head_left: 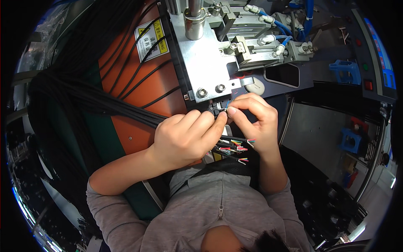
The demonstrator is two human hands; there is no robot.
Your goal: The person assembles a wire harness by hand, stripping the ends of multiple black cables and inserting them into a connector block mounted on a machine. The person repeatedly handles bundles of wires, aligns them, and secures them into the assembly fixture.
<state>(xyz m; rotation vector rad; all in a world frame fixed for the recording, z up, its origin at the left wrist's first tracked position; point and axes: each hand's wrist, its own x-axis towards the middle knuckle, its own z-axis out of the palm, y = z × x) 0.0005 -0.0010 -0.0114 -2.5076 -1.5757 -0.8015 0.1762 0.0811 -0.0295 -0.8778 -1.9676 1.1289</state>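
My left hand is closed, its thumb and fingertips pressed together just below a small dark fixture under the machine's metal plate; what it grips is hidden. From the right, my right hand meets it fingertip to fingertip. Its thumb and index finger pinch a thin wire, whose blue part shows above them. A bundle of black cables runs in from the left and passes beneath my left hand. Beyond that hand, several stripped cable ends fan out in red, green, yellow and white wires.
A bright metal plate with bolts overhangs the fixture. Behind it stand pneumatic cylinders with blue hoses. A phone-like dark slab and a round white object lie to the right. An orange panel bears a warning label.
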